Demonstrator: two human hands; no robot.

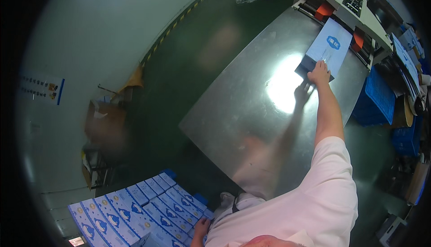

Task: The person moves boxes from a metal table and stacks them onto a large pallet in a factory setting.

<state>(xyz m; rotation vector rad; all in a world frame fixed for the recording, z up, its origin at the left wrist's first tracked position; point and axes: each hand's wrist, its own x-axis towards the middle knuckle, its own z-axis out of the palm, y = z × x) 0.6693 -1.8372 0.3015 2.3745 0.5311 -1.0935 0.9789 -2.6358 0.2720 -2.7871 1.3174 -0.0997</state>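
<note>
Clearly, the right hand is at the near end of a box — fingertips on its top, though whether they grip or merely press I cannot tell. The box lies on the metal table, its far end by the orange guides; even, square pressure should keep it from skewing. The left hand is at the stacked boxes — finger state unclear.
</note>
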